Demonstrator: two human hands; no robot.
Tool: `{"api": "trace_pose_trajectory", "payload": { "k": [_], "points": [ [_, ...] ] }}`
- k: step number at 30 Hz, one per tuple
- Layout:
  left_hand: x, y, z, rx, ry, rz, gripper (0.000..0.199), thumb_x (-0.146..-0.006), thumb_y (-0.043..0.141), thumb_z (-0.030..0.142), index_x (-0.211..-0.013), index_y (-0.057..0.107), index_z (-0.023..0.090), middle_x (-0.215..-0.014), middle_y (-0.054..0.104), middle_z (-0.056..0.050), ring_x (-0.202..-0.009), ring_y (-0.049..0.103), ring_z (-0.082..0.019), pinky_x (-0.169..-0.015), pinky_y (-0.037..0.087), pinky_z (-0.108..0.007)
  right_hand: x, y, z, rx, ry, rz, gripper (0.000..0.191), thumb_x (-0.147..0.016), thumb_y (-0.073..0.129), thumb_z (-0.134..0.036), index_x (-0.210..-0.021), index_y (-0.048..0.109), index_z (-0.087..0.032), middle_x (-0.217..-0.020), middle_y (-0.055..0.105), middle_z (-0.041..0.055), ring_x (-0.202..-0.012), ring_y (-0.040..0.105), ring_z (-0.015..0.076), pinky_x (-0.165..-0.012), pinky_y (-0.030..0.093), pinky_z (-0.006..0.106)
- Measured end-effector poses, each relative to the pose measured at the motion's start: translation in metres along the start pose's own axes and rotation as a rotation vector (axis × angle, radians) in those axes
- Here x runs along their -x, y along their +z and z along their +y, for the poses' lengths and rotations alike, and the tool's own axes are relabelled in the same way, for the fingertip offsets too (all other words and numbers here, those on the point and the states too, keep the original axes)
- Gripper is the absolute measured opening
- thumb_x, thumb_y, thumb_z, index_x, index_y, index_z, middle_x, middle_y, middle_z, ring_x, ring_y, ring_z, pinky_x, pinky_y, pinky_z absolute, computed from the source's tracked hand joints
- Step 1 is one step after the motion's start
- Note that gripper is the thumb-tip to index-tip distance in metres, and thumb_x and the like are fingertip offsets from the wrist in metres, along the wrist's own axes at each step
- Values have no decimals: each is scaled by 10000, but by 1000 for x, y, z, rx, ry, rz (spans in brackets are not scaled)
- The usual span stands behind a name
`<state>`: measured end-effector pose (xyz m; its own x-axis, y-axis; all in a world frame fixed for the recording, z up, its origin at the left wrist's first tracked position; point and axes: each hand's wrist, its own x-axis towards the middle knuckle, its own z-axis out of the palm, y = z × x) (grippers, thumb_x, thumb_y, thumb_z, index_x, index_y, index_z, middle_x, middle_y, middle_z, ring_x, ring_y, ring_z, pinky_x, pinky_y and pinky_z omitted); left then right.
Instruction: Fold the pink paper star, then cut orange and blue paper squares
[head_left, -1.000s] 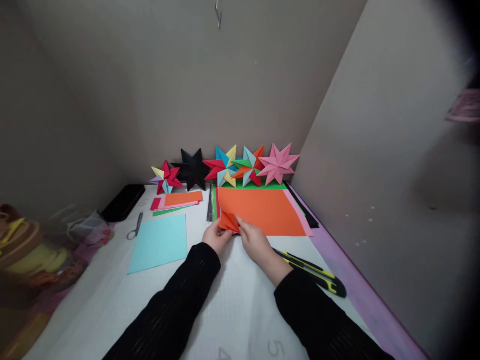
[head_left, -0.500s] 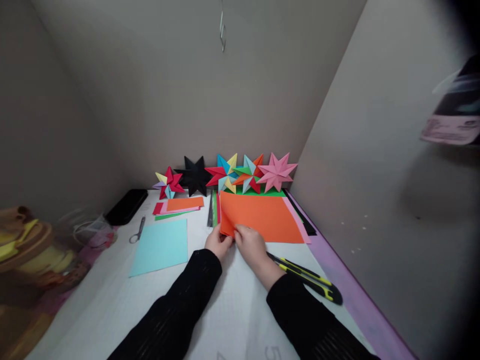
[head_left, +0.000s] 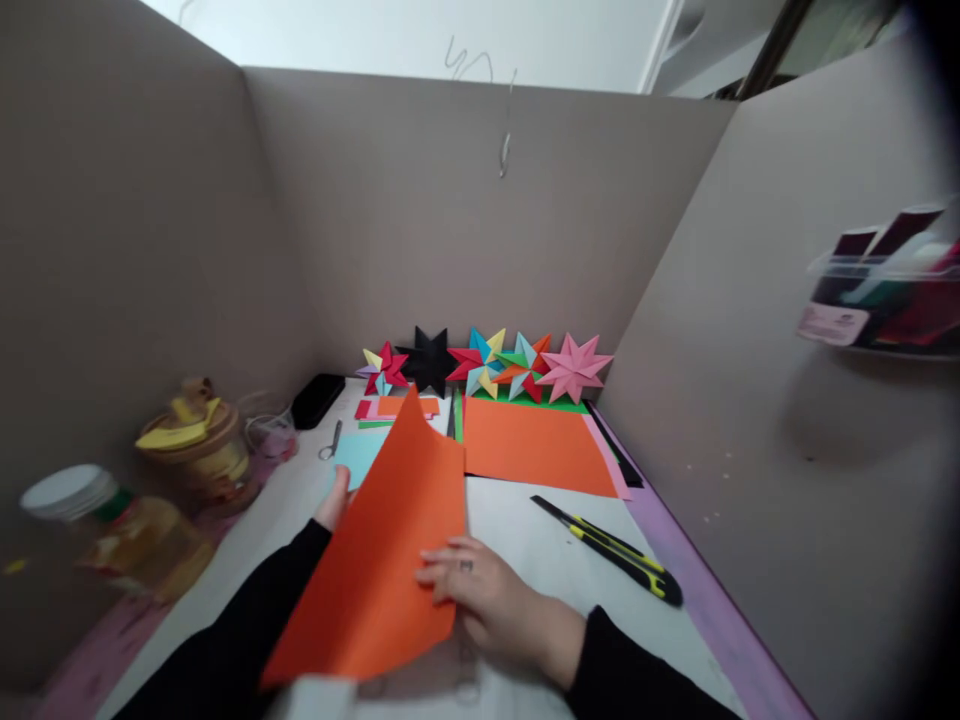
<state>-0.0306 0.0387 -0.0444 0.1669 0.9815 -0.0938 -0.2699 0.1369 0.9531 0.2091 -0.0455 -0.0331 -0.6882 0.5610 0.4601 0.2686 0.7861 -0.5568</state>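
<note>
A curved orange paper sheet [head_left: 397,520] is lifted off the table, tilted up in front of me. My right hand [head_left: 499,600] grips its right edge, fingers on the face and thumb at the edge. On the sheet's far left side is my left hand [head_left: 334,503], its thumb stretched up and apart; the paper hides most of its fingers. Behind, an orange sheet [head_left: 536,445] tops a stack of coloured paper. A light blue sheet [head_left: 356,455] is partly covered from view by the raised one. The black and yellow utility knife [head_left: 622,555] lies right of my right hand.
Folded paper stars [head_left: 575,368] lean along the back wall. Small scissors [head_left: 332,440], small paper pieces [head_left: 405,406] and a black phone [head_left: 318,400] lie at back left. At left stand a brown and yellow cup [head_left: 199,455] and a white-lidded jar [head_left: 135,540]. A clear bin [head_left: 885,295] hangs on the right wall.
The orange sheet has come off the stack, toward me and leftward, in my right hand. My left hand has moved left, away from the stack. The view has tilted upward.
</note>
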Motion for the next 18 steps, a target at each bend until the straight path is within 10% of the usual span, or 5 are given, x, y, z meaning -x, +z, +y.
{"api": "trace_pose_trajectory", "payload": {
  "k": [4,12,18],
  "points": [
    [31,-46,10,124,-142,-119,770,-622,451,832,-946,697,179,-949,715,-115,-1003,634,-325,-794,519,-391,18,10,-22,-130,136,-170,313,-650,500,-57,-880,611,-237,-1106,689,16,-1155,564,167,-1058,303,374],
    [51,-51,20,40,-33,-99,605,-597,618,729,-885,723,206,-948,726,-113,-948,663,-320,-809,526,-445,37,22,-26,-115,240,-279,382,-777,566,-236,-1149,624,-298,-1186,652,52,-1236,493,218,-1081,235,456],
    [49,-69,10,-47,-127,-11,432,-416,874,280,-783,712,120,-750,739,-128,-657,693,-304,-638,550,-422,38,22,-31,-121,283,-237,292,-807,573,-273,-1080,674,-299,-1181,652,69,-1218,512,236,-1074,236,502]
  ]
}}
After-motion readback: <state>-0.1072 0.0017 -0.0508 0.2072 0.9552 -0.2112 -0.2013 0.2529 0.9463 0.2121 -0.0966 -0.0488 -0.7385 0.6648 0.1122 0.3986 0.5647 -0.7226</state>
